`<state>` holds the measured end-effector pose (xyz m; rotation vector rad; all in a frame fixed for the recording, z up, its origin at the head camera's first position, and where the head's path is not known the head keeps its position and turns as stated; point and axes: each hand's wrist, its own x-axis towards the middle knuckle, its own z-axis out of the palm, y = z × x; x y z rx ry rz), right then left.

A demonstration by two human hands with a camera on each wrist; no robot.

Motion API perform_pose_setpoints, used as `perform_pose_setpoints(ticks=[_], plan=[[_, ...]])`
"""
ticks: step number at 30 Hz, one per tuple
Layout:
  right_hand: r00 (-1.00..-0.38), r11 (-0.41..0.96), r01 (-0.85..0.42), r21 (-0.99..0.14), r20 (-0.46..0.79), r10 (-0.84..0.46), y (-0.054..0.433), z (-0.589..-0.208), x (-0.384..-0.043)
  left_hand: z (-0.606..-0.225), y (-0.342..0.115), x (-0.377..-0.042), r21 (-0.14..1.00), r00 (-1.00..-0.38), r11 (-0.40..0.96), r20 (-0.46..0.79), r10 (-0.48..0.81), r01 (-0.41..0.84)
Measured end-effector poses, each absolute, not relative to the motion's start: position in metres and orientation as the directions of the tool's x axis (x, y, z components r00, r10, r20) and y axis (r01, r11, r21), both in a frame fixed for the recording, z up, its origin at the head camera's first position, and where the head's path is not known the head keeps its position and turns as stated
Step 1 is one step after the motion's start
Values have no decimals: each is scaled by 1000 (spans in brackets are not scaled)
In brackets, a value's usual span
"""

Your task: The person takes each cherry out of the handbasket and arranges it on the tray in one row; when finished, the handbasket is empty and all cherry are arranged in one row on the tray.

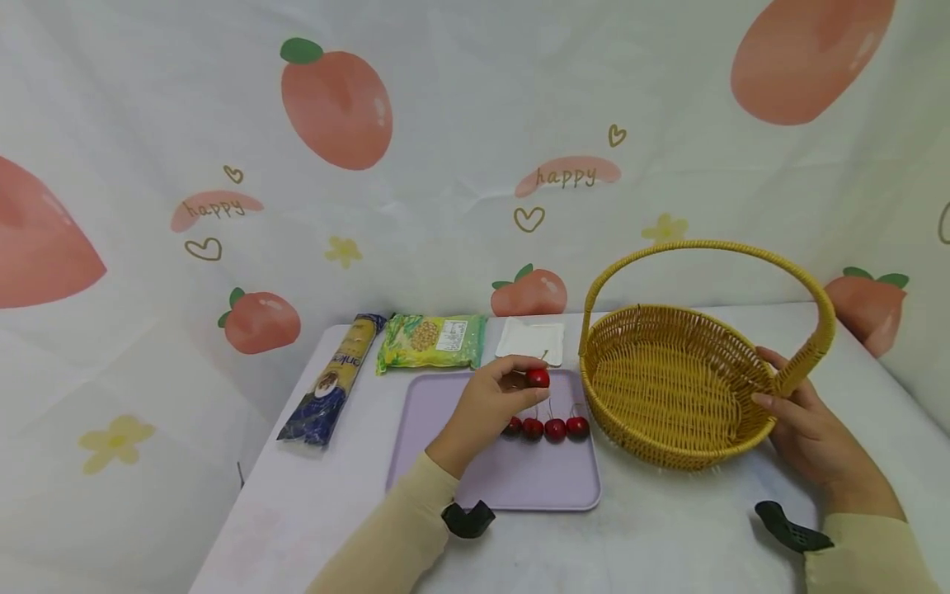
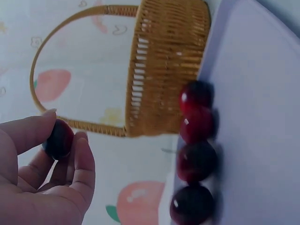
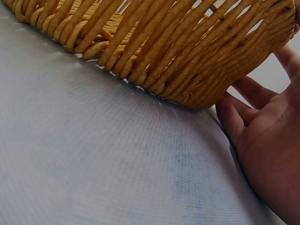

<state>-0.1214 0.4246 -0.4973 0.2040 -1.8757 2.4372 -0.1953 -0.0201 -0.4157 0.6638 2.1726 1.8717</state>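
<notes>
My left hand pinches a dark red cherry between thumb and fingers, raised over the lilac tray. In the left wrist view the held cherry shows plainly at the fingertips. Several more cherries lie in a row on the tray, partly behind that hand in the head view. To the right stands a yellow wicker basket with a tall arched handle. My right hand grips its right side by the handle's foot, thumb on the rim; its fingers reach round the outside.
Behind the tray lie a green and yellow packet and a small white square dish. A long blue and gold packet lies on the left of the white-covered table. A fruit-printed cloth hangs behind.
</notes>
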Motion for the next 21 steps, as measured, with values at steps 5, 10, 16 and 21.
perform_pose_setpoints(ticks=[5, 10, 16, 21], plan=[[-990, -258, -128, -958, 140, -31, 423, -498, -123, -426, -46, -198, 982, -907, 111, 93, 412, 151], [-990, -276, -124, -953, 138, -33, 423, -498, -124, -436, -66, -203, 986, -936, 135, 50, 349, 103], [-991, -282, -113, -953, 127, -32, 423, -497, -120, -445, -80, -212, 994, -962, 105, -7, 274, 22], [-992, -276, -107, -955, 120, -29, 424, -497, -121, -458, -87, -219, 996, -965, 87, -39, 258, -17]])
